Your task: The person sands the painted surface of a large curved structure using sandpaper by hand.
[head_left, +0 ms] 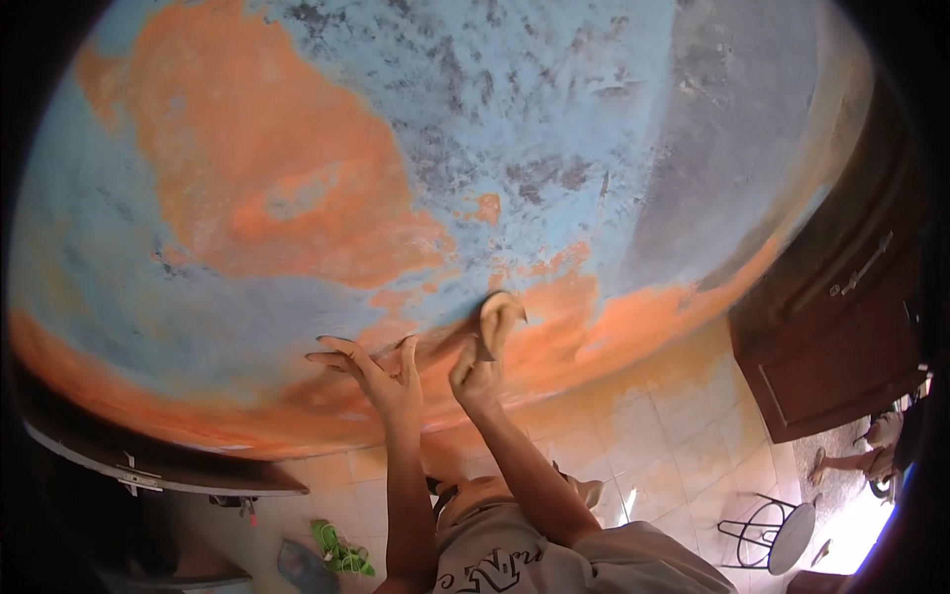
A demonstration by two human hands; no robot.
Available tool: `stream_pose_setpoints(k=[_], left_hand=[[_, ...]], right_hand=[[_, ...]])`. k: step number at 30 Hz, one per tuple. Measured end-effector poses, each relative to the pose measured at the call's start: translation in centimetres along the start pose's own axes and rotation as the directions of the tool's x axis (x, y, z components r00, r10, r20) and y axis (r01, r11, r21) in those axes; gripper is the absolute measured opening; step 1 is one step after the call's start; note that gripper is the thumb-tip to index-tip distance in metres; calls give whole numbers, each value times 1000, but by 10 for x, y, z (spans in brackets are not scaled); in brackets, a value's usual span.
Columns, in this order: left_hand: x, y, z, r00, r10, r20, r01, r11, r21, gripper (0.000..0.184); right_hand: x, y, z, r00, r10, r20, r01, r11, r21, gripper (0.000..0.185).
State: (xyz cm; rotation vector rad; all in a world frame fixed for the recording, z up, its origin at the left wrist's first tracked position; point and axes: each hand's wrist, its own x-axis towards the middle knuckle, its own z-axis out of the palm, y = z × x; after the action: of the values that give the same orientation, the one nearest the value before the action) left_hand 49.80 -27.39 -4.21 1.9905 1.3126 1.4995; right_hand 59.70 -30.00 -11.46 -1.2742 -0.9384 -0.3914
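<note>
A painted wall [554, 119] fills the upper view, with worn patches of blue, orange and grey. My right hand [477, 381] is closed around a curled tan sheet of sandpaper [502, 315], slightly blurred, held up against the lower orange and blue part of the wall. To its left, my left hand [381, 381] has its fingers spread and holds nothing. Its fingertips are at the orange band of the wall; whether they press on it I cannot tell.
Orange dust lies on the tiled floor [648, 445]. A dark wooden door [811, 346] stands at right, near a round stool [792, 540] and another person's leg [841, 462]. A door edge with a latch [139, 479] and a green bundle [341, 549] are at lower left.
</note>
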Motion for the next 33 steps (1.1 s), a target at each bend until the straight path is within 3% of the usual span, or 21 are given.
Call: stream_pose_setpoints(k=[2, 4, 6, 8, 10, 12, 13, 14, 16, 18, 20, 22, 24, 25, 26, 28, 30, 32, 33], left_hand=[[1, -5, 3, 998, 42, -39, -41, 999, 15, 111], [-3, 5, 0, 1000, 14, -22, -15, 1000, -17, 111], [4, 8, 2, 999, 10, -37, -13, 998, -69, 111], [0, 2, 1, 1000, 15, -11, -15, 1000, -12, 111], [2, 2, 2, 1000, -2, -8, 2, 1000, -8, 112], [0, -1, 2, 999, -35, 12, 35, 999, -1, 114], [2, -4, 3, 1000, 16, -6, -16, 1000, 10, 113], [0, -6, 3, 998, 60, -22, -59, 998, 28, 111], [-5, -1, -2, 1000, 21, -4, -21, 1000, 4, 111], [2, 2, 1, 1000, 3, -23, -4, 999, -45, 111], [1, 3, 1, 999, 29, -15, -30, 999, -27, 111], [3, 5, 2, 1000, 9, -14, -10, 999, -42, 111], [2, 2, 2, 1000, -26, 3, 26, 998, -49, 111], [5, -4, 6, 999, 37, -25, -37, 999, -24, 111], [1, -8, 5, 995, 91, -47, -90, 996, 13, 111], [-6, -4, -3, 999, 40, -16, -39, 999, 22, 111], [1, 0, 2, 999, 4, -35, -3, 1000, 1, 111], [1, -1, 2, 999, 39, -19, -40, 999, -34, 111], [4, 1, 3, 999, 47, -17, -47, 998, -37, 111]], right_hand=[[19, 1, 10, 995, -90, -45, 88, 995, -51, 48], [10, 19, 17, 973, -231, -19, 217, 938, -271, 47], [-25, 45, 18, 971, -235, -39, 217, 941, -258, 47], [-55, 55, 5, 998, -56, 36, 62, 977, -204, 47], [-36, 34, 1, 999, -1, 41, 8, 985, -170, 47], [1, 4, 6, 994, -100, -51, 93, 988, -125, 47], [20, -8, 10, 996, -57, -68, 50, 993, -110, 47], [23, 1, 12, 997, -54, -56, 48, 993, -111, 47], [11, 25, 19, 978, -203, -51, 187, 958, -218, 47], [-31, 54, 17, 973, -214, -82, 187, 948, -256, 47], [-57, 67, 1, 998, -56, 39, 64, 965, -256, 47], [-41, 45, 0, 999, 17, 48, -5, 973, -231, 48], [10, 8, 3, 988, -137, -74, 126, 983, -137, 50], [35, -3, -1, 996, -83, -23, 79, 990, -119, 52], [34, 6, 2, 997, -77, -6, 76, 990, -117, 52], [14, 35, 12, 983, -170, -69, 147, 955, -260, 53], [-23, 61, 5, 974, -216, -59, 195, 947, -256, 51], [-45, 66, -4, 999, 42, -5, -42, 968, -246, 47], [-35, 57, -3, 999, 35, -28, -40, 971, -238, 44]])
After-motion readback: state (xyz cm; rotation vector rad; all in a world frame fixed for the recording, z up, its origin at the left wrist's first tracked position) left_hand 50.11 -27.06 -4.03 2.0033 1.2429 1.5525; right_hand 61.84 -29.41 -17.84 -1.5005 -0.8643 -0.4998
